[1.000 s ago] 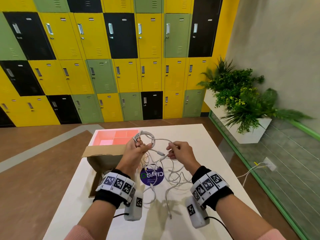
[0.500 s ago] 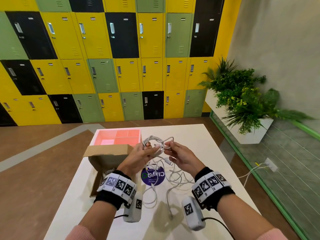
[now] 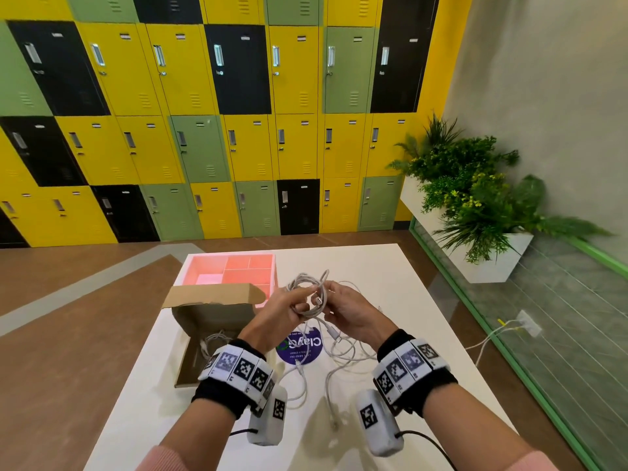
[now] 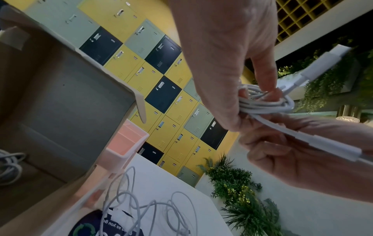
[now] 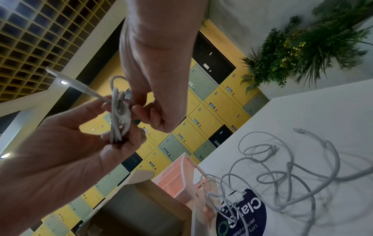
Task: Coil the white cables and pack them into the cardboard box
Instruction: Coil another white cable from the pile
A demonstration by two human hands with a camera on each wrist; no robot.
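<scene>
Table [image 3: 390,266] under both hands; box [image 3: 204,321] just beside left hand [image 3: 277,316], flap up, one cable inside. Loose cables [image 3: 343,355] below hands. Coil [image 3: 311,297] betw. hands: left fingers curled round it, right hand [image 3: 353,311] pinching its wraps.

**Coiled cable aloft, loose cables on the table, box open**

A thin white cable wound into a small tight coil [image 3: 311,299] is held above the table, its connector ends sticking out. More white cables [image 3: 343,355] lie loose and tangled mid-table. The brown cardboard box [image 3: 210,329] sits open near the left edge, flap raised, one coiled white cable [image 3: 212,341] inside.
</scene>
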